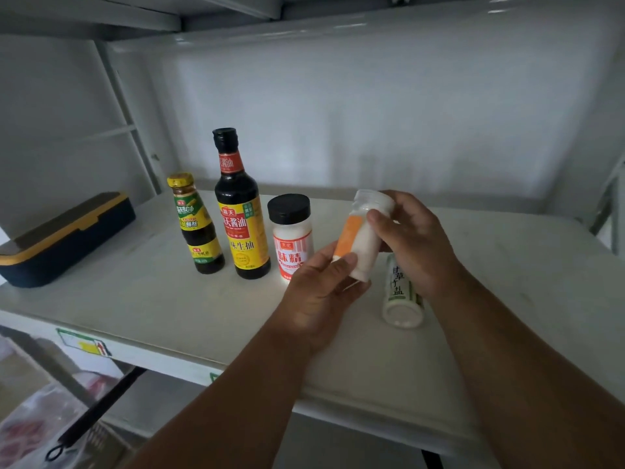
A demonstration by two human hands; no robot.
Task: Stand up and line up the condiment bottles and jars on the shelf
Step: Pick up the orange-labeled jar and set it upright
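Three containers stand upright in a row on the white shelf (142, 299): a small dark sauce bottle with a yellow cap (198, 225), a tall soy sauce bottle (240, 211) and a white jar with a black lid (291, 231). A white jar with an orange label (358, 238) is held tilted above the shelf. My left hand (321, 296) grips its lower end and my right hand (416, 242) grips its clear-capped top. A white-and-green salt bottle (400, 296) lies on its side on the shelf, under my right wrist.
A dark blue box with a yellow-trimmed lid (64, 238) sits at the shelf's left end. The white back wall (372, 113) closes the shelf behind the bottles. Below the shelf edge hang a black-handled tool (94, 411) and plastic bags.
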